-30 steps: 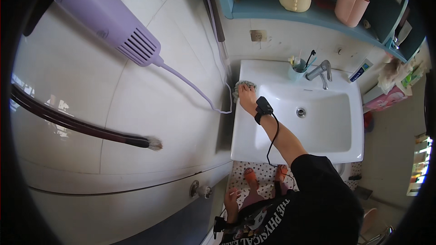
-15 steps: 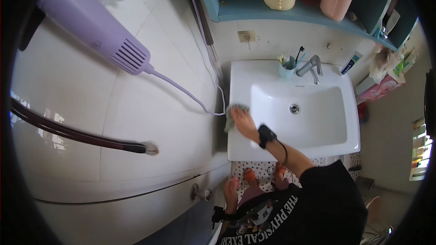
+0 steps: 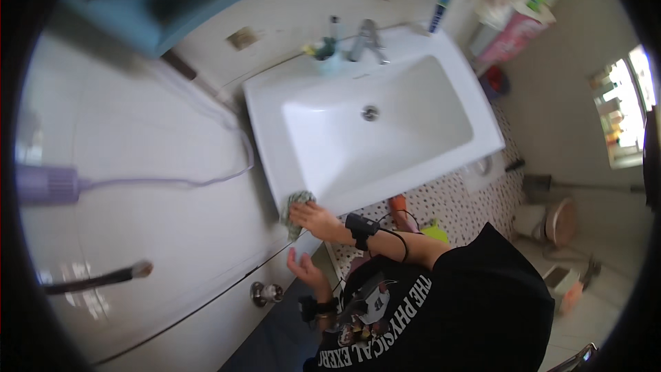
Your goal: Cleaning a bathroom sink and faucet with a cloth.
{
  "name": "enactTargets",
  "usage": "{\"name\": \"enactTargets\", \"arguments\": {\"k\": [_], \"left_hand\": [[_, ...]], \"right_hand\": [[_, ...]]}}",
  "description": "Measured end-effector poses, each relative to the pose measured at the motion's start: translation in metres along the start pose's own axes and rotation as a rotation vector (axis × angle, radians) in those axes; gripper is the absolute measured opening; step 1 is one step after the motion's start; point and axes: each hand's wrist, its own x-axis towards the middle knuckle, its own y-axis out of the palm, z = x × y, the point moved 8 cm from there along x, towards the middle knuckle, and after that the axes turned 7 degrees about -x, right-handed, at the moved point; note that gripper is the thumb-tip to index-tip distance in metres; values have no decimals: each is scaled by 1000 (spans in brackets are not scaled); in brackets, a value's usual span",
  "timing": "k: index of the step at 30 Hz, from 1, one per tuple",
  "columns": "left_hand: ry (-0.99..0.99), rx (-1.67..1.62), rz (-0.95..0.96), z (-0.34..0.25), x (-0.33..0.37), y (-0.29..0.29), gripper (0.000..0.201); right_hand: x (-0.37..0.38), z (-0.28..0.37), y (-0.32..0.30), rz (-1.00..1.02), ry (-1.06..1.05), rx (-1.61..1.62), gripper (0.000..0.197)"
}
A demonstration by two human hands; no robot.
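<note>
My right hand [image 3: 317,220] presses a grey-green cloth [image 3: 297,212] onto the near left corner of the white sink [image 3: 261,117]. Part of the cloth hangs past the sink's edge, and its underside is hidden. Just below it, my left hand [image 3: 306,272] is held in the air, fingers apart, with nothing in it. A grey faucet [image 3: 370,41] rises from the sink's back rim, beside a light blue cup [image 3: 327,62] of toothbrushes. A tube of toothpaste [image 3: 441,12] stands at the back right corner.
To the left is a white tiled surface [image 3: 158,234] with a purple corded appliance [image 3: 48,184] and a dark-handled brush [image 3: 96,279]. A blue shelf [image 3: 138,14] juts out above the sink. A door knob [image 3: 265,293] sits near my left hand. A toilet [image 3: 551,224] stands at right.
My right hand has slid the cloth along the sink's left rim to the near corner. My left hand has risen closer to it. The whole view has turned and shifted.
</note>
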Motion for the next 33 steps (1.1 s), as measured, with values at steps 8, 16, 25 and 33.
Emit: {"name": "enactTargets", "arguments": {"k": [8, 16, 25, 33], "left_hand": [[661, 639, 226, -72, 31, 110, 29], [763, 718, 131, -47, 61, 130, 31], [832, 873, -20, -51, 61, 135, 30], [768, 943, -26, -47, 80, 126, 27]], "right_hand": [[-162, -150, -126, 57, 296, 67, 43], [-270, -269, -229, -169, 667, -191, 37], [-109, -96, -78, 4, 204, 230, 48], [-178, -168, -138, -49, 262, 152, 37]]}}
